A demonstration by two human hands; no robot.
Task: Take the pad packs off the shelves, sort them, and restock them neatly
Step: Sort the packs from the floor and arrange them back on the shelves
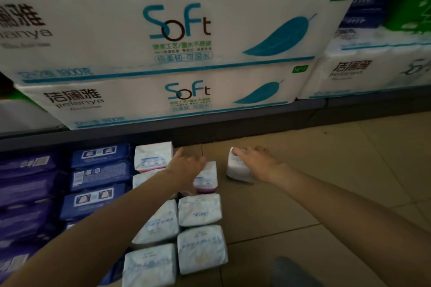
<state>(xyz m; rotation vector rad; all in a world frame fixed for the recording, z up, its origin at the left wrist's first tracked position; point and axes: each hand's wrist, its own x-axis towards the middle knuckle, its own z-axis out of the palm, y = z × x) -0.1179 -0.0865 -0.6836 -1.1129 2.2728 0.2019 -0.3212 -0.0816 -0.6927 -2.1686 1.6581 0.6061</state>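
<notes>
Two hands out at once, sorting soft white plastic pad packs on the tiled floor.

Left hand rests on a pink-edged white pillow pack, fingers spread and relaxed rather than closed round it, seemingly nudging it into the white column that runs toward the camera. Right hand reaches to a lone white pack lying apart on the beige tiles, fingers draped over its top; whether it truly grips, I cannot tell. Dark blue glossy rectangular packs lie stacked flat to the left, so colours are kept separate. Big white "Soft" tissue bales fill the shelf above.
</notes>
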